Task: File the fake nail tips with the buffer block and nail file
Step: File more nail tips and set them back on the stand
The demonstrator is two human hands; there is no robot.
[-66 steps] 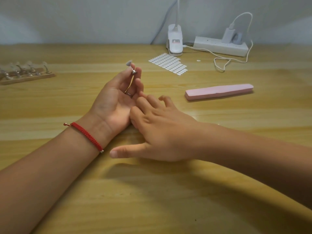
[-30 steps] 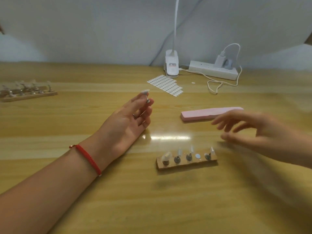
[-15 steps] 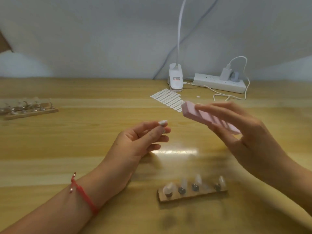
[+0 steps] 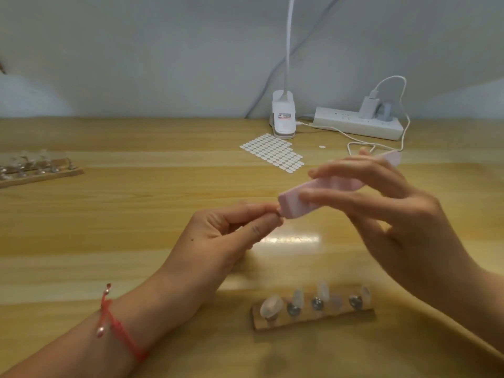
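Left hand (image 4: 218,230) raised over the desk (image 4: 136,214), its grip pinching a nail tip (image 4: 278,213). Right hand (image 4: 387,214) grips the buffer block (image 4: 327,186), whose end now meets that tip; earlier they were apart.

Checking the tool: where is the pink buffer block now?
Head view, right of centre: the buffer block is held in the right hand, its lower end meeting the left hand.

A nail-craft workstation is indicated. A light wooden desk (image 4: 136,227) is set against a plain pale wall (image 4: 163,64). At its far edge a clip-on lamp (image 4: 284,118) and a power strip (image 4: 354,126) are placed. A sheet of adhesive tabs (image 4: 272,152) lies near them. One nail-tip stand (image 4: 313,316) is seen near the front edge, and a second stand (image 4: 41,174) at the left edge.
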